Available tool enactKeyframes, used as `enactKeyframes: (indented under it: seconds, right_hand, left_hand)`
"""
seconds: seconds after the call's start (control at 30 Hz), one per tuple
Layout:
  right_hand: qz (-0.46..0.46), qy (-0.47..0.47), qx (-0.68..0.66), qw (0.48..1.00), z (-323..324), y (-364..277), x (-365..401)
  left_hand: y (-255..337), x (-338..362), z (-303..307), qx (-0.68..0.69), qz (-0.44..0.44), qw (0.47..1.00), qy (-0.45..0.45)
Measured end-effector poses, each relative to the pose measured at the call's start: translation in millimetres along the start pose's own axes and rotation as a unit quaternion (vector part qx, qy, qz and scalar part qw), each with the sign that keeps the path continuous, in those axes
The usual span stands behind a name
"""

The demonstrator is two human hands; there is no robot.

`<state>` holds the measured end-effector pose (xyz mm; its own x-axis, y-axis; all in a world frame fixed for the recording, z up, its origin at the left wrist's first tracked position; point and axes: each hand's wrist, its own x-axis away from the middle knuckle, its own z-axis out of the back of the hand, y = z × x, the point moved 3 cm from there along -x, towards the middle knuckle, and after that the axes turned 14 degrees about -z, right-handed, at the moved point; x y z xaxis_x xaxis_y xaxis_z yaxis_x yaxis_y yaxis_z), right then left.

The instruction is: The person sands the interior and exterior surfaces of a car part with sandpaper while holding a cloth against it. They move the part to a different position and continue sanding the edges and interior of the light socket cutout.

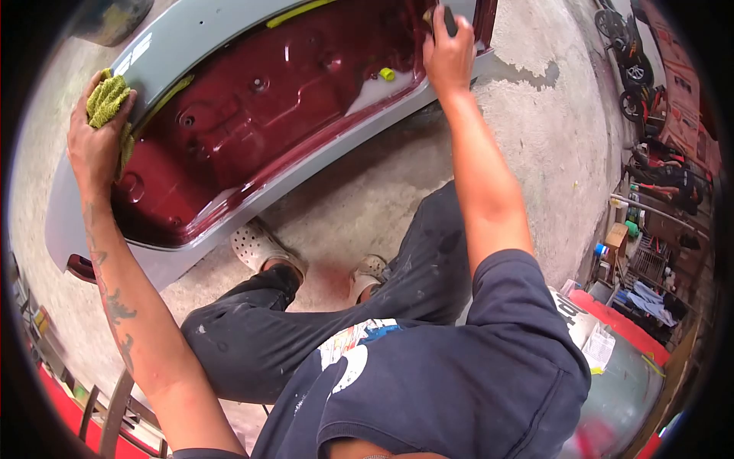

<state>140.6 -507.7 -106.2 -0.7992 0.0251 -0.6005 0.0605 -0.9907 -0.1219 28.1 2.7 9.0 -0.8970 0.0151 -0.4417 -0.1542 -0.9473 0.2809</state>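
A car body panel (229, 130), dark red inside with a grey rim, lies tilted in front of me. My left hand (93, 149) is closed around a yellow-green cloth (108, 101) at the panel's left rim. At the far right end of the panel, my right hand (449, 63) grips a small tool with a black part (449, 21); its working end is hard to make out. Yellow-green strips (300, 12) lie along the inner edge. A small bright yellow-green piece (387, 74) rests on the red surface near wet-looking whitish patches (375, 93).
Below the panel, my feet in pale clogs (264, 249) stand on the stained concrete floor (535, 138). A dark rounded object (111, 23) is at the upper left. Motorbikes (633, 73) and cluttered shelves (650, 264) line the right side. Near my right elbow is a rounded greenish-grey surface (623, 398).
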Motion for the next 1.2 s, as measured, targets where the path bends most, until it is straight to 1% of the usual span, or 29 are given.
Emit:
enactKeyframes:
  seconds: [0.03, 0.1, 0.17, 0.23, 0.27, 0.33, 0.37, 0.43, 0.5, 0.53, 0.57, 0.67, 0.7, 0.77, 0.83, 0.9, 0.93, 0.97, 1.03, 1.1, 1.17, 1.2]
  right_hand:
    - [0.002, 0.006, -0.001, 1.0, -1, 7, 10]
    - [-0.013, -0.04, 0.048, 0.998, 5, 15, 31]
    - [0.003, -0.031, 0.055, 0.998, -1, 17, 23]
    - [0.043, 0.014, 0.052, 0.998, 6, 4, -8]
    - [0.051, -0.006, 0.069, 0.996, 7, -1, -21]
    - [0.056, -0.015, 0.076, 0.995, 7, 6, -15]
    - [0.066, -0.018, 0.081, 0.994, 7, 7, -16]
    - [0.075, -0.007, 0.077, 0.994, 11, 19, 0]
    - [0.078, -0.025, 0.1, 0.992, 16, 19, 3]
    - [0.098, -0.004, 0.089, 0.991, 16, 16, -2]
    - [0.096, -0.005, 0.09, 0.991, 15, 15, -9]
    - [0.088, -0.05, 0.137, 0.985, 15, -2, -36]
    - [0.085, -0.051, 0.139, 0.985, 16, 3, -32]
    - [0.094, -0.026, 0.127, 0.987, 16, 11, -20]
    - [0.099, -0.027, 0.122, 0.987, 20, 19, -12]
    - [0.102, -0.046, 0.155, 0.981, 19, 22, -12]
    - [0.121, -0.005, 0.156, 0.98, 24, 12, -21]
    - [0.121, -0.005, 0.155, 0.98, 26, 4, -33]
    - [0.117, -0.05, 0.15, 0.98, 28, -7, -47]
    - [0.117, -0.036, 0.143, 0.982, 33, -3, -43]
    - [0.08, -0.083, 0.134, 0.984, 30, 9, -32]
    - [0.081, -0.072, 0.133, 0.985, 31, 8, -29]
  left_hand:
    - [-2, -2, 1, -0.001, -0.009, 1.0, 0.001]
    - [5, -4, 5, -0.006, 0.009, 1.0, 0.005]
    - [6, -2, 6, -0.012, 0.029, 1.0, 0.0]
    - [6, -1, 3, -0.001, 0.026, 1.0, -0.001]
    - [4, 0, 1, 0.0, 0.027, 1.0, -0.005]
    - [2, -2, 2, -0.014, -0.017, 1.0, 0.019]
    - [1, -3, 2, -0.013, -0.016, 1.0, 0.022]
    - [1, -2, 2, -0.011, 0.008, 1.0, -0.017]
    - [8, -3, 5, -0.014, 0.021, 1.0, -0.009]
    - [10, -2, 5, -0.016, 0.029, 0.999, -0.009]
    - [9, -2, 5, -0.016, 0.028, 0.999, -0.01]
    - [3, 0, 2, -0.022, 0.019, 1.0, -0.007]
    - [2, 0, 2, -0.017, 0.004, 1.0, 0.003]
    - [1, -1, 2, -0.011, -0.01, 1.0, 0.015]
    - [3, -1, 3, -0.003, 0.014, 1.0, 0.0]
    - [7, -1, 5, -0.012, 0.014, 1.0, 0.005]
    - [9, -1, 4, -0.019, 0.011, 1.0, 0.007]
    - [8, -1, 4, -0.02, 0.011, 1.0, 0.006]
    - [5, 0, 2, -0.017, 0.005, 1.0, 0.015]
    - [2, -2, 1, -0.013, 0.005, 1.0, 0.012]
    - [1, 0, 2, -0.012, 0.01, 1.0, 0.012]
    - [3, -1, 3, -0.015, 0.012, 1.0, 0.015]
